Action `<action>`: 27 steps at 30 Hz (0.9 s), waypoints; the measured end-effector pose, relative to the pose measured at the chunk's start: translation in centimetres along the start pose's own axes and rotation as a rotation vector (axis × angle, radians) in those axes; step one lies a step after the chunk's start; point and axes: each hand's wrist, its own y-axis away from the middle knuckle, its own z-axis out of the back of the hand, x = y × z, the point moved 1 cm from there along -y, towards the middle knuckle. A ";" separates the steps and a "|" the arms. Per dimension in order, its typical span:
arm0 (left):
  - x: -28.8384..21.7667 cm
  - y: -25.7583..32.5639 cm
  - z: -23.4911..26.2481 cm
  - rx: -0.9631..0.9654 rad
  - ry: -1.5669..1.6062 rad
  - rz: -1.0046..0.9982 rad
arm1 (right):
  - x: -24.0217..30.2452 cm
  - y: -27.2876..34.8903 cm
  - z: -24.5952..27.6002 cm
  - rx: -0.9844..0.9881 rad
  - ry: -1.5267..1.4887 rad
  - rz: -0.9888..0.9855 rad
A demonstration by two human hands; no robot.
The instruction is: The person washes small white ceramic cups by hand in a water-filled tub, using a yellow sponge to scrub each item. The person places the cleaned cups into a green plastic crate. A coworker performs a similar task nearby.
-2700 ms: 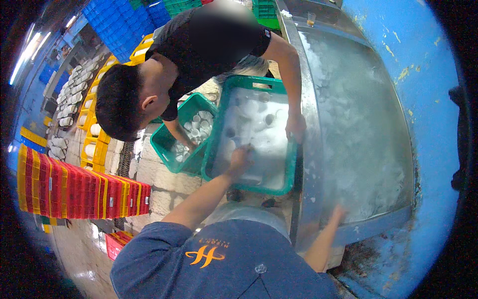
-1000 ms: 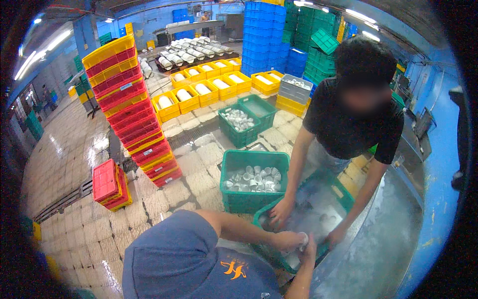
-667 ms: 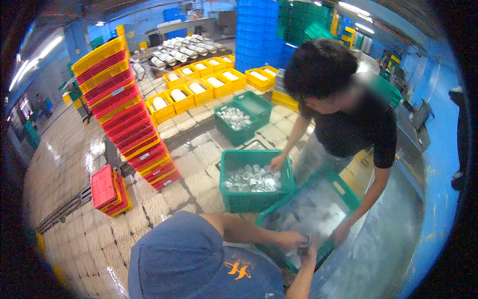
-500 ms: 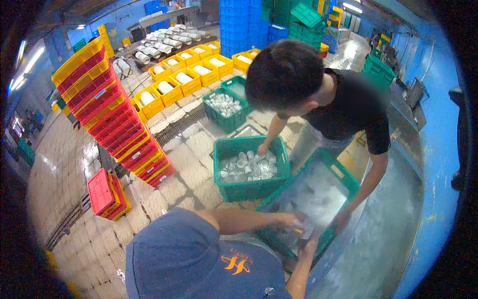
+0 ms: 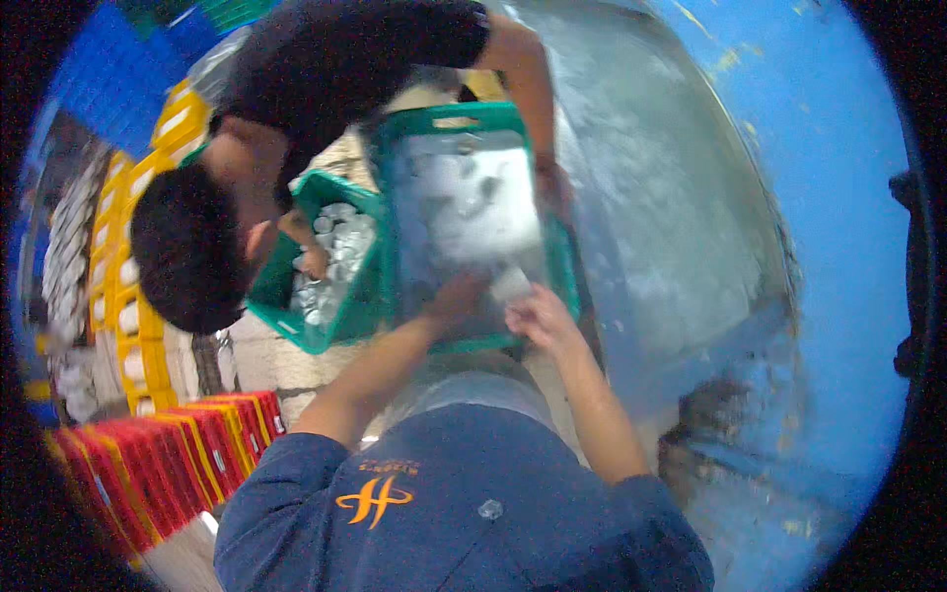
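A large green crate (image 5: 558, 259) with whitish, cloudy contents and a few dark patches lies before me. Over its near part, my right hand (image 5: 541, 318) has its fingers closed on a small white cup (image 5: 510, 284), blurred by motion. My left hand (image 5: 460, 298) reaches into the crate beside the cup; it is dark and smeared, so its fingers cannot be made out. To the left, a smaller green crate (image 5: 357, 314) holds many small white cups (image 5: 340, 242). A co-worker's hand (image 5: 314, 260) is among those cups.
The co-worker in a black shirt (image 5: 345, 69) leans in from the far left, one arm along the large crate's right side. Red and yellow stacked crates (image 5: 168, 459) stand at lower left, yellow crates (image 5: 138, 326) beyond. A wet grey surface (image 5: 651, 217) and blue wall (image 5: 829, 296) lie right.
The view has turned, so the crates now sit nearer the middle and left. A white cup now shows at my right hand. The co-worker still reaches among the cups.
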 end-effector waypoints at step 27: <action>-3.1 -3.4 0.1 -0.712 0.736 0.139 | 0.4 -2.8 0.5 -0.140 1.621 1.058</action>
